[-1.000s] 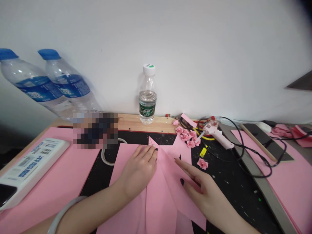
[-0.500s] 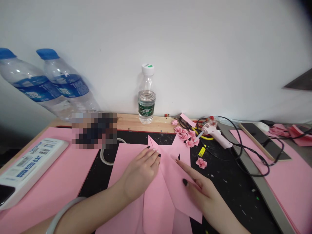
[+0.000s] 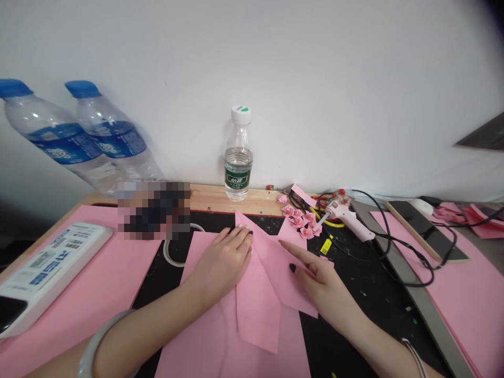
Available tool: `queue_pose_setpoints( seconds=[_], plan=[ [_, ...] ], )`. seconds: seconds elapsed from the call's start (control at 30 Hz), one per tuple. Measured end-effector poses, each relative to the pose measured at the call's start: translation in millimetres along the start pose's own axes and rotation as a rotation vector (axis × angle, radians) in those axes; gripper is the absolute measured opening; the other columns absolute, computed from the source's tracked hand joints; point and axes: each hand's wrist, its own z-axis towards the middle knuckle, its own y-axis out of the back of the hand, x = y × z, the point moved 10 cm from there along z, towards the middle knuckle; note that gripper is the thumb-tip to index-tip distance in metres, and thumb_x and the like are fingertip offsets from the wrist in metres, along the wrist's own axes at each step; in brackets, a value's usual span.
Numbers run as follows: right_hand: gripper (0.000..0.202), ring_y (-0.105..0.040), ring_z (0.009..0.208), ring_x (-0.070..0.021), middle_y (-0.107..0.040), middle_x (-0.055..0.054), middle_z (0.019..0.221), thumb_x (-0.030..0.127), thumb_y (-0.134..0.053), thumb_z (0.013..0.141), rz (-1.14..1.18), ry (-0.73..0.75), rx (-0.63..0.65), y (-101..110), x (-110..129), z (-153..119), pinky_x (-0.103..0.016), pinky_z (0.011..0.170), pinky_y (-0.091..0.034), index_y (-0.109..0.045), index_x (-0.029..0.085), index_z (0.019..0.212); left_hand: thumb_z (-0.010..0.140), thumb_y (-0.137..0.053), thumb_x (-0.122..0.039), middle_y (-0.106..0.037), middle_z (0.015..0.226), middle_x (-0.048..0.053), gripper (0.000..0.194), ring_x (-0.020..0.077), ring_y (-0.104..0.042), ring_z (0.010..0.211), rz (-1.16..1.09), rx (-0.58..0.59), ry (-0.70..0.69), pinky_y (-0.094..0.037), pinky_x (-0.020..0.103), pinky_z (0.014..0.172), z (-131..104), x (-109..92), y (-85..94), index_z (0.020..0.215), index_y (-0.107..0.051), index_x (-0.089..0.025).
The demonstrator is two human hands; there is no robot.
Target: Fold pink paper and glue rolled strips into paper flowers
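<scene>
A folded sheet of pink paper (image 3: 258,310), pointed at its far end and spreading into two flaps, lies on a larger flat pink sheet (image 3: 189,346). My left hand (image 3: 224,262) rests flat across the left side of the fold near the point, fingers extended. At the right flap, my right hand (image 3: 321,281) has its index finger stretched out and its thumb apart, both on or close to the paper. Beyond that hand sits a cluster of pink paper roses (image 3: 301,220). One more rose is mostly hidden behind the right hand.
A pink hot glue gun (image 3: 348,215) lies among black cables at the right, near a phone (image 3: 427,231). A clear water bottle (image 3: 238,157) stands by the wall. Two large bottles (image 3: 116,139) lean at left. A white box (image 3: 55,268) lies on pink paper.
The folded paper has shifted away from me, its near end now fully in view. Both hands have moved slightly forward and left with it. The right hand now covers most of the lone rose.
</scene>
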Motion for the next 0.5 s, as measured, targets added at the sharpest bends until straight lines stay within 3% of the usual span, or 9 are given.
queue_pose_setpoints(
  seconds=[0.27,0.5],
  plan=[
    [0.069,-0.04,0.132,-0.0218,-0.046,-0.005,0.141,-0.001,-0.038,0.077,-0.321,0.247,0.0,-17.4,-2.6,-8.5,-0.044,0.109,-0.033,-0.039,0.022,0.142,0.093,-0.035,-0.022,-0.049,0.137,0.015,0.043,0.0303,-0.042,0.129,-0.025,0.113,0.155,-0.035,0.049,0.103,3.0,17.8,-10.5,0.129,-0.05,-0.005],
    [0.065,-0.041,0.131,-0.0248,-0.046,-0.011,0.141,0.002,-0.037,0.08,-0.46,0.267,-0.02,-19.9,-7.1,-13.4,-0.047,0.106,-0.038,-0.036,0.017,0.143,0.09,-0.038,-0.027,-0.037,0.146,0.015,0.053,0.0318,-0.03,0.136,-0.009,0.119,0.222,-0.032,0.05,0.105,3.9,26.3,-11.0,0.138,-0.04,-0.004]
  ],
)
